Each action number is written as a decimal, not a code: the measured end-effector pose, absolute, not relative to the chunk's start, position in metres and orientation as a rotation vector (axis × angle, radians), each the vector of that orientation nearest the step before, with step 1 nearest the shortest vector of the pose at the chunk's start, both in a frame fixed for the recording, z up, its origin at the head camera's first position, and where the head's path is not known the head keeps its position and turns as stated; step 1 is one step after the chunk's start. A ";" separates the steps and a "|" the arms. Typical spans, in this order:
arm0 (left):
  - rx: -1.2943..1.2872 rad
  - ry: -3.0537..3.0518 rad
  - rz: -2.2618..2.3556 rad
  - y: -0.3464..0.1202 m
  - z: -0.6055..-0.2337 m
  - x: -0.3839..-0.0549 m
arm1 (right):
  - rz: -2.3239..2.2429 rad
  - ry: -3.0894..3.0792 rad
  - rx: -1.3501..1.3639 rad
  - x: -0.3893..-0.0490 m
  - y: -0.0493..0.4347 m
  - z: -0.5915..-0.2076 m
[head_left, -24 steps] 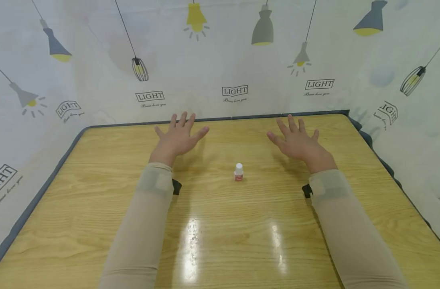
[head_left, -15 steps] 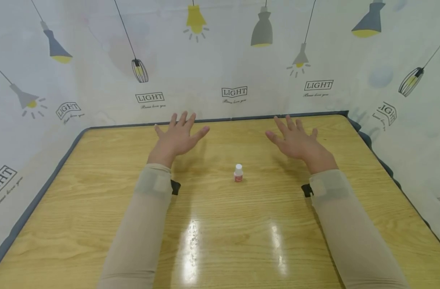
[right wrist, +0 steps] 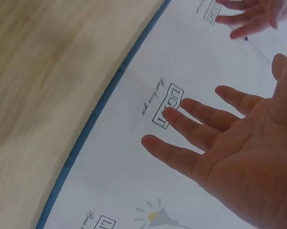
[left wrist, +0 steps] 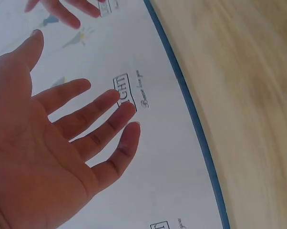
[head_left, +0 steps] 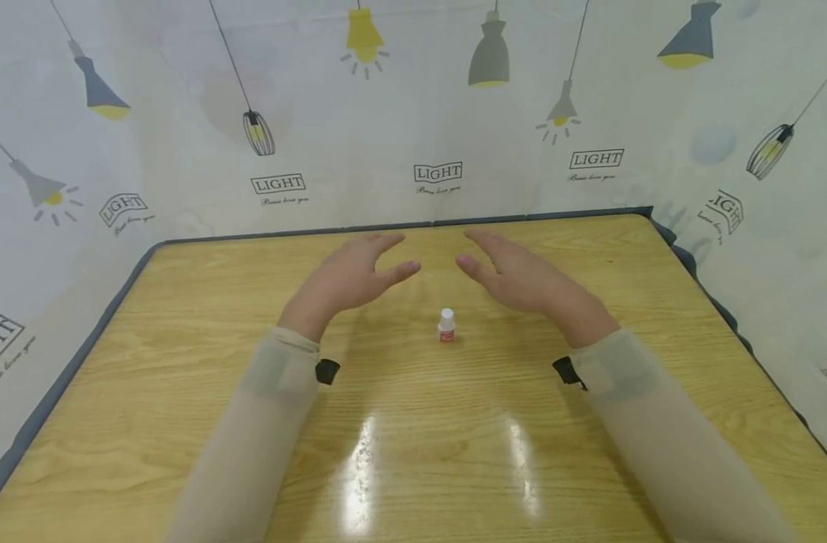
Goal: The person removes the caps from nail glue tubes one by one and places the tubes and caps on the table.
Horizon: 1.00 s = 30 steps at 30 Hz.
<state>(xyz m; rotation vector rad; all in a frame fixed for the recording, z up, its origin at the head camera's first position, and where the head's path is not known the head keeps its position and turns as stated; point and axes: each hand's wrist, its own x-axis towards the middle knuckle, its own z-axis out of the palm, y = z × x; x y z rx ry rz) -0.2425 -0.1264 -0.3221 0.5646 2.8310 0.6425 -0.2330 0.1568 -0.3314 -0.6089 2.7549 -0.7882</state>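
Note:
A small white bottle (head_left: 447, 326) with a white cap and a red label stands upright on the wooden table, in the middle of the head view. My left hand (head_left: 348, 275) hovers beyond it to the left, its thumb apart from the fingers. On the other side, my right hand (head_left: 525, 279) mirrors it, thumb and fingertips pointing inward. Neither hand touches the bottle or the other hand. Both wrist views show spread, slightly bent fingers and bare palms, the left palm (left wrist: 48, 152) and the right palm (right wrist: 248, 152) holding nothing.
The yellowish wooden table (head_left: 413, 452) has a dark blue edge along its back and sides. White sheeting (head_left: 359, 128) printed with lamps and the word LIGHT rises behind and at both sides. A black wrist device (head_left: 328, 371) shows at the left cuff, another (head_left: 568, 371) at the right.
Both hands have turned from palms down with fingers spread forward to palms facing each other, and moved closer together. The bottle stays in place on the table.

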 end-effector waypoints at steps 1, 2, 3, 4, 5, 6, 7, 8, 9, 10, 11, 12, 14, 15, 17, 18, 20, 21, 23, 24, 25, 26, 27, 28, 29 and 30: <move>0.578 2.825 0.661 -0.126 -0.323 -0.240 | -0.787 2.751 -0.611 -0.231 0.155 -0.333; 0.590 2.817 0.679 -0.125 -0.324 -0.237 | -0.790 2.746 -0.610 -0.229 0.153 -0.335; 0.599 2.809 0.703 -0.125 -0.325 -0.234 | -0.792 2.742 -0.616 -0.227 0.152 -0.337; 0.604 2.803 0.723 -0.124 -0.326 -0.231 | -0.790 2.746 -0.626 -0.225 0.151 -0.339; 0.608 2.798 0.740 -0.123 -0.328 -0.229 | -0.793 2.743 -0.637 -0.223 0.150 -0.341; 0.614 2.792 0.755 -0.122 -0.330 -0.226 | -0.795 2.741 -0.645 -0.220 0.148 -0.343; 0.619 2.787 0.771 -0.121 -0.332 -0.225 | -0.801 2.742 -0.649 -0.218 0.147 -0.345; 0.624 2.781 0.788 -0.120 -0.335 -0.223 | -0.813 2.743 -0.655 -0.216 0.146 -0.347; 0.627 2.777 0.804 -0.119 -0.338 -0.222 | -0.822 2.745 -0.666 -0.214 0.145 -0.349; 0.625 2.762 0.828 -0.117 -0.342 -0.220 | -0.840 2.742 -0.671 -0.211 0.144 -0.351; 0.624 2.745 0.851 -0.115 -0.347 -0.219 | -0.869 2.733 -0.670 -0.209 0.142 -0.353; 0.622 2.724 0.879 -0.113 -0.352 -0.219 | -0.900 2.725 -0.668 -0.207 0.141 -0.355; 0.591 2.682 0.930 -0.109 -0.362 -0.217 | -0.978 2.698 -0.665 -0.203 0.139 -0.359; 0.569 2.659 0.957 -0.107 -0.367 -0.217 | -1.017 2.684 -0.657 -0.201 0.138 -0.361; 0.524 2.626 1.002 -0.103 -0.375 -0.216 | -1.083 2.660 -0.640 -0.199 0.137 -0.365; 0.508 2.615 1.019 -0.101 -0.379 -0.215 | -1.105 2.651 -0.631 -0.198 0.137 -0.368; 0.470 2.604 1.046 -0.098 -0.385 -0.214 | -1.134 2.635 -0.609 -0.197 0.138 -0.373; 0.464 2.606 1.049 -0.096 -0.388 -0.214 | -1.143 2.628 -0.596 -0.197 0.138 -0.375; 0.440 2.591 1.061 -0.093 -0.392 -0.212 | -1.168 2.605 -0.574 -0.198 0.140 -0.380; 0.432 2.582 1.061 -0.092 -0.394 -0.211 | -1.181 2.595 -0.566 -0.199 0.141 -0.382; 0.423 2.571 1.066 -0.091 -0.395 -0.210 | -1.200 2.582 -0.553 -0.200 0.142 -0.383; 0.419 2.562 1.071 -0.090 -0.397 -0.210 | -1.224 2.564 -0.538 -0.201 0.143 -0.385; 0.420 2.552 1.078 -0.089 -0.398 -0.209 | -1.249 2.547 -0.525 -0.201 0.144 -0.386; 0.414 2.541 1.087 -0.089 -0.399 -0.208 | -1.272 2.531 -0.513 -0.202 0.144 -0.387; 0.421 2.542 1.087 -0.088 -0.400 -0.208 | -1.292 2.514 -0.495 -0.203 0.144 -0.387; 0.428 2.542 1.091 -0.087 -0.401 -0.207 | -1.305 2.503 -0.483 -0.203 0.144 -0.388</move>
